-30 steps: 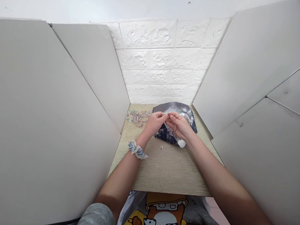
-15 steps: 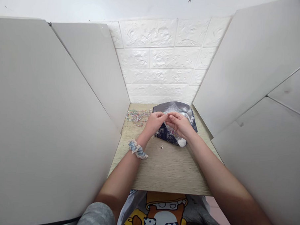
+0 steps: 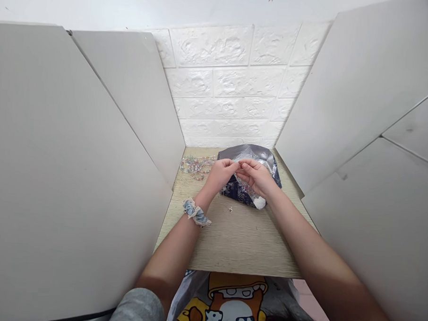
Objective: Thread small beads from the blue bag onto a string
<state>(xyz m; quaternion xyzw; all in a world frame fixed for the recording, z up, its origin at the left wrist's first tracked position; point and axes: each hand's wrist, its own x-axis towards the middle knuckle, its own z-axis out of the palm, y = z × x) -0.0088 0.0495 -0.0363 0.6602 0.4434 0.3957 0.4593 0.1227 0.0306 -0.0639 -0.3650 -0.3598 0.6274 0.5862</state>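
Observation:
My left hand (image 3: 221, 174) and my right hand (image 3: 256, 177) meet fingertip to fingertip over a dark blue patterned bag (image 3: 249, 157) with a shiny silver inside. Both hands pinch something tiny between thumb and fingers; it is too small to name. A pile of small pastel beads on strings (image 3: 196, 165) lies on the wooden table (image 3: 239, 242) just left of my left hand. One loose bead (image 3: 230, 209) rests on the table below the bag. A blue lace scrunchie (image 3: 196, 213) sits on my left wrist.
White panels (image 3: 93, 174) wall in the table on the left and right, and a white brick wall (image 3: 231, 85) closes the back. The table's near edge runs just above my lap.

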